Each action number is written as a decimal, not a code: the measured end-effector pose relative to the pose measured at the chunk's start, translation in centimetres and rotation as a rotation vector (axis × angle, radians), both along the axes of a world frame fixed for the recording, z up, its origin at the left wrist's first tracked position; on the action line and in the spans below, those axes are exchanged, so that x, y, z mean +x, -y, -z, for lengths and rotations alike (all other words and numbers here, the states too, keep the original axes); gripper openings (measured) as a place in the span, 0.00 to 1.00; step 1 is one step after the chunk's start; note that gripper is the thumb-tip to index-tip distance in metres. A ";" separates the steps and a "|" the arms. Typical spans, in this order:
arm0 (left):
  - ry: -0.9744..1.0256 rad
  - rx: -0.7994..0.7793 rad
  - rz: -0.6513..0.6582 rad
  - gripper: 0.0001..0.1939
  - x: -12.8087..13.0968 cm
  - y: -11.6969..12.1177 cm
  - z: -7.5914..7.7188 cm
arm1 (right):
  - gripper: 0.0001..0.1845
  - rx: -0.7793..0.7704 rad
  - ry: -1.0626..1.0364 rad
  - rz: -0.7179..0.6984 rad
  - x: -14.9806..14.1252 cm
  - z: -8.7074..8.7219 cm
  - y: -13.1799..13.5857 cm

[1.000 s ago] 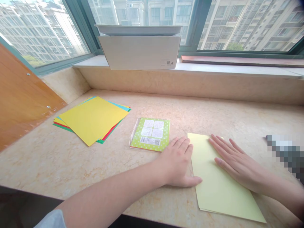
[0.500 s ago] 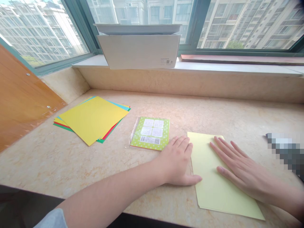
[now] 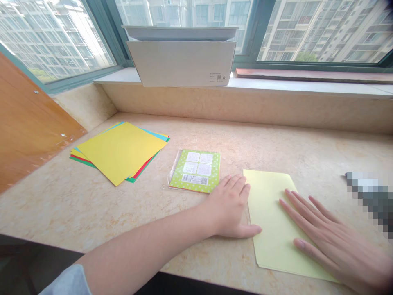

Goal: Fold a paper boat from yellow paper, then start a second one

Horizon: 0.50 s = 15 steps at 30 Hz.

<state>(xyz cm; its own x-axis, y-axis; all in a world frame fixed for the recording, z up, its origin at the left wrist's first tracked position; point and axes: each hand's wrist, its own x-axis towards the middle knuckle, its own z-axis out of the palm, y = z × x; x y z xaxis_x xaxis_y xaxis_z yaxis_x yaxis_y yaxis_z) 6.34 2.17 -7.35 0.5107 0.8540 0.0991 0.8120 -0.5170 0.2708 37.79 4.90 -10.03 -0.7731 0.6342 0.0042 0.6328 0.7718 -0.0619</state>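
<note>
- a pale marbled tabletop [image 3: 129, 209] runs below a window [image 3: 325, 32], with tall buildings [image 3: 313, 24] outside.
- on the white sill [image 3: 264, 83] behind the tabletop's back edge stands a white box [image 3: 181, 63]; to its right lies a long pinkish strip [image 3: 301, 74].
- the pale yellow paper [image 3: 272, 225] lies flat, right of the middle of the tabletop, its near end close to the front edge; a second layer shows at its near left corner.
- the left hand [image 3: 231, 207] is palm down and open, thumb stretched out over the paper's left edge, fingertips by its far left corner.
- the right hand [image 3: 328, 241] is spread wide, palm down, over the paper's right side; it grips nothing.
- a green dotted packet [image 3: 195, 170] in clear wrap lies just beyond the left hand.
- a fanned stack of coloured sheets [image 3: 123, 151], yellow on top, lies towards the tabletop's back left corner.
- near the right edge is a dark object [image 3: 370, 198], blurred into blocks.
</note>
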 end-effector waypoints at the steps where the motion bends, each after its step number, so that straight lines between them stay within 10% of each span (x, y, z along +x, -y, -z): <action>1: -0.003 -0.004 -0.001 0.48 0.0 0.0 0.0 | 0.44 -0.027 0.003 0.021 0.2 0.2 0.2; 15: -0.002 0.006 0.008 0.48 0.0 0.1 0.0 | 0.40 -0.097 0.042 -0.002 -0.2 -0.9 -0.4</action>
